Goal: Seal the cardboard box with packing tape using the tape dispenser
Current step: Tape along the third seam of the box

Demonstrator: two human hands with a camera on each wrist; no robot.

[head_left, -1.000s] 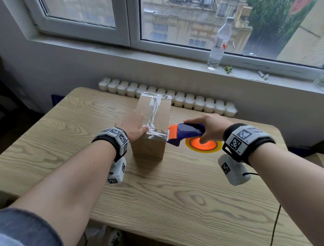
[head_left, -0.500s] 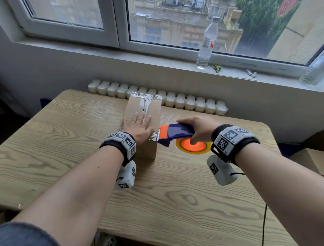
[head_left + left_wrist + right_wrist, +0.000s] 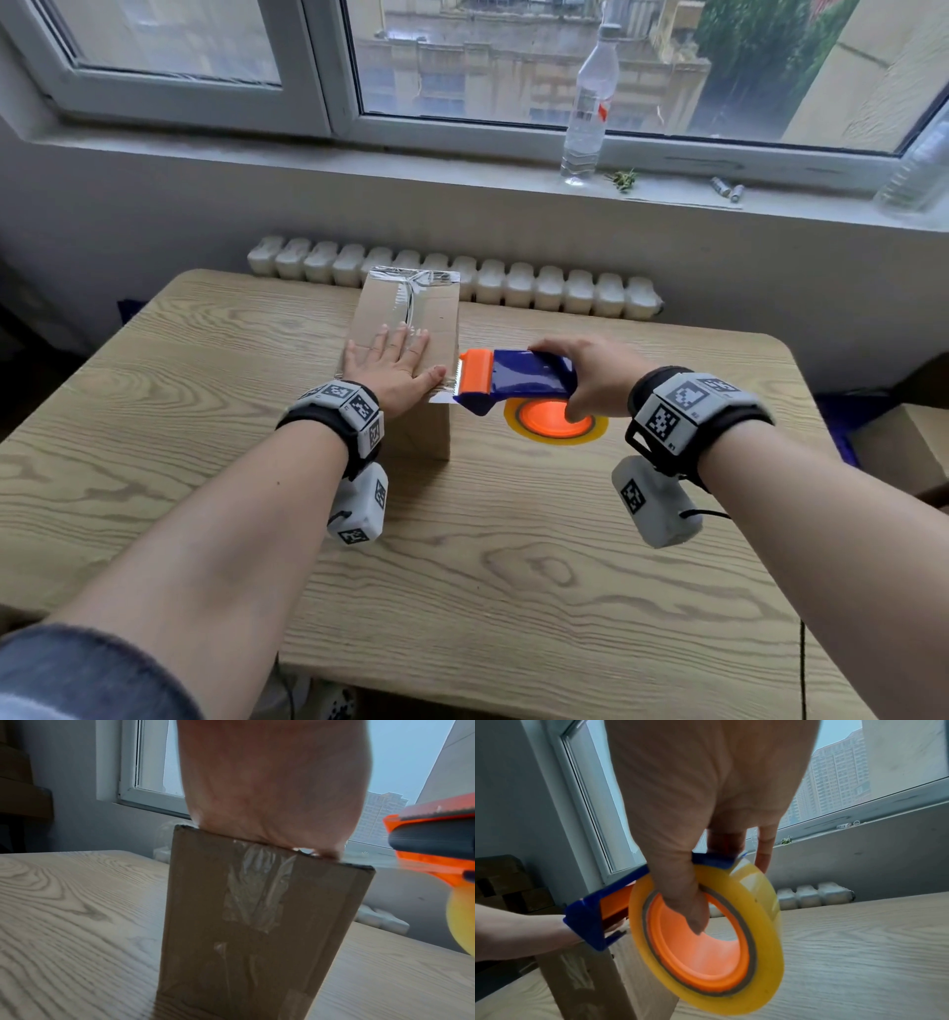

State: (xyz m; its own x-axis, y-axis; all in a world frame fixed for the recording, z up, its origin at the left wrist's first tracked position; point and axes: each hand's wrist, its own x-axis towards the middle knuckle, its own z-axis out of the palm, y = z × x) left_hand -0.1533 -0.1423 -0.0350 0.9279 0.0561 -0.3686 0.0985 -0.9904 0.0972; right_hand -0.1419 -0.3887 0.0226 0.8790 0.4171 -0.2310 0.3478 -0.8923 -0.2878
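A narrow cardboard box [image 3: 441, 324] stands on the wooden table [image 3: 513, 591], with clear tape along its top and wrinkled tape down its near end [image 3: 257, 890]. My left hand [image 3: 393, 362] lies flat on the box top, fingers straight, pressing the tape. My right hand [image 3: 585, 375] grips the blue and orange tape dispenser [image 3: 513, 377] beside the box's right near corner, thumb hooked into the orange core [image 3: 700, 943] of the yellow tape roll [image 3: 765, 933]. The dispenser's orange blade end touches the box's edge, next to my left thumb.
A row of white egg-carton-like trays [image 3: 565, 293] lines the table's far edge. A plastic bottle [image 3: 588, 103] stands on the window sill [image 3: 359, 159]. A cardboard box [image 3: 904, 452] sits off the table's right side. Bare wood lies in front of my arms.
My left hand moved from the box's near left corner up onto its top and flattened there. The raised, crumpled tape strip now lies flatter on the box. The dispenser stayed at the box's near right corner.
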